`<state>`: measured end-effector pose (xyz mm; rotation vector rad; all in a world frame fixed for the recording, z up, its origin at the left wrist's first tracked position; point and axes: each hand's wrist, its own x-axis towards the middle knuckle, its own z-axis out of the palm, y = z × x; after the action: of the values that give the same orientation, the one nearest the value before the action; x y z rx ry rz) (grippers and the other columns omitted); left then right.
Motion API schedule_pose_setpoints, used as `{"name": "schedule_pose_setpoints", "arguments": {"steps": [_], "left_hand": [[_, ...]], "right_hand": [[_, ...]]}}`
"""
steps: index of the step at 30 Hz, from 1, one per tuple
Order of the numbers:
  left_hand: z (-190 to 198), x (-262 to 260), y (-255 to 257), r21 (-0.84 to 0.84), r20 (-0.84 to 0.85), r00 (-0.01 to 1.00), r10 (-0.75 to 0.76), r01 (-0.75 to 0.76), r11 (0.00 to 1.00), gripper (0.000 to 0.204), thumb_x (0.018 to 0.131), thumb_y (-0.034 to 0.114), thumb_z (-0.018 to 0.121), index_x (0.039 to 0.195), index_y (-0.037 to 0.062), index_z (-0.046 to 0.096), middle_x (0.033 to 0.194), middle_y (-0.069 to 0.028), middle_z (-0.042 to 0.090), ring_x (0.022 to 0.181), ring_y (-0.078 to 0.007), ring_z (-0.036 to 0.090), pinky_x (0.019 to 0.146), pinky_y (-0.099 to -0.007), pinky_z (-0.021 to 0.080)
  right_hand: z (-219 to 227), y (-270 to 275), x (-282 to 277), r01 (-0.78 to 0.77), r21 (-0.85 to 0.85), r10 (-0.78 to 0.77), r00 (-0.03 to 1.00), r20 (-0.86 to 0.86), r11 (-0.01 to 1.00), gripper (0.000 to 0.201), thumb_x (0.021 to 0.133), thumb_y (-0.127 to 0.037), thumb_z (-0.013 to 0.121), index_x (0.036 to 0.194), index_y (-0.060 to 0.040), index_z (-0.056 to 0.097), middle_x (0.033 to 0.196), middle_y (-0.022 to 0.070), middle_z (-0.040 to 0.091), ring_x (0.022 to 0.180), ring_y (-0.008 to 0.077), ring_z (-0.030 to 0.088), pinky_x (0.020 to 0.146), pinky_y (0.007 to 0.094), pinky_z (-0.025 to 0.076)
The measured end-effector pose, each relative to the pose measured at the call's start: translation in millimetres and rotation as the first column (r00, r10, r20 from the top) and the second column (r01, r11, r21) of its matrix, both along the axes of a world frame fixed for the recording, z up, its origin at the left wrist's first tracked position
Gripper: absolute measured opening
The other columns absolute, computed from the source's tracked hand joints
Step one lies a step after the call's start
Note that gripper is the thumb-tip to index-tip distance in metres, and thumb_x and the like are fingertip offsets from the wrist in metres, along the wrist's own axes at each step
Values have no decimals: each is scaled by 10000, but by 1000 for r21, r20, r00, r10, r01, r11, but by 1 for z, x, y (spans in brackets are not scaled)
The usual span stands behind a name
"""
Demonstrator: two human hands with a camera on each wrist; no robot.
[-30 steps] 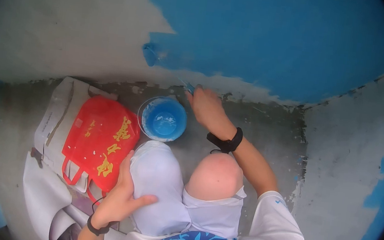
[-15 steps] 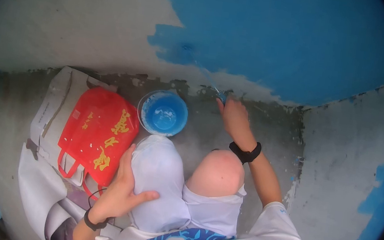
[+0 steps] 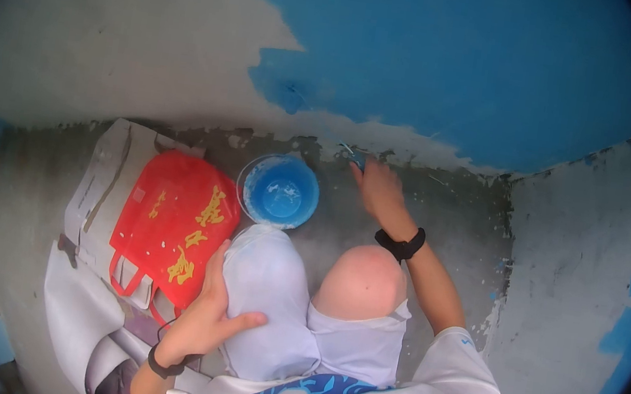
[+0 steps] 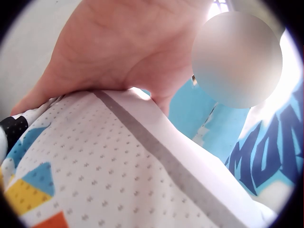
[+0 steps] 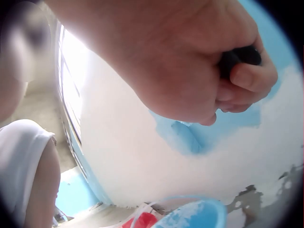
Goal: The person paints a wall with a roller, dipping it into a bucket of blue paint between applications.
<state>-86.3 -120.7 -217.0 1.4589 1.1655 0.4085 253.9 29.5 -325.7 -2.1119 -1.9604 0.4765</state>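
Note:
My right hand [image 3: 384,192] grips the handle of a paint roller, its black end [image 5: 240,59] poking from the curled fingers in the right wrist view. The blue-coated roller head [image 3: 292,98] lies against the wall near the lower left border of the blue paint [image 3: 461,57]. Below and left of that hand, a blue bucket [image 3: 282,191] with a wire handle stands on the floor, paint inside. My left hand [image 3: 208,318] rests on the white-clothed knee [image 3: 264,286], thumb spread across the cloth; in the left wrist view its palm lies over dotted white fabric.
Left of the bucket lies a red bag [image 3: 173,222] with yellow characters, on top of a pale flattened carton [image 3: 98,184]. A grey side wall [image 3: 571,254] with blue patches rises at the right. Bare wall [image 3: 138,30] is left of the blue area.
The right hand has moved rightward, taking the roller right from the paint's left border, then slightly back left and down. The left hand stays on the knee; the head view shifts a little.

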Motion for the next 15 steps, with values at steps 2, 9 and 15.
{"name": "schedule_pose_setpoints", "arguments": {"steps": [2, 9, 15], "left_hand": [[-2, 0, 2, -7, 7, 1000, -12, 12, 1000, 1232, 834, 451, 817, 1562, -121, 4, 1604, -346, 150, 1508, -436, 245, 1236, -429, 238], [-1, 0, 6, -66, 18, 1000, -15, 16, 998, 1248, 827, 440, 826, 1571, -102, -18, 1605, -336, 157, 1510, -413, 247, 1236, -417, 238], [0, 0, 4, -56, 29, 1000, -1, 2, 998, 1238, 831, 426, 825, 1573, -95, -18, 1604, -323, 171, 1505, -406, 257, 1234, -420, 241]], "right_hand": [[-14, -18, 32, 108, -25, -103, 982, 160, 994, 430, 1054, -414, 525, 1017, 2, 626, 903, 258, 697, 853, 473, 692, 733, 560, 551], [-17, -65, 84, 270, 79, -280, 946, 165, 960, 454, 1049, -423, 531, 987, 18, 623, 855, 308, 680, 848, 513, 661, 726, 599, 524], [-41, -45, 50, 188, 27, -188, 982, -3, 982, 455, 1049, -415, 533, 996, 28, 619, 860, 313, 668, 841, 531, 649, 754, 603, 515]]}}
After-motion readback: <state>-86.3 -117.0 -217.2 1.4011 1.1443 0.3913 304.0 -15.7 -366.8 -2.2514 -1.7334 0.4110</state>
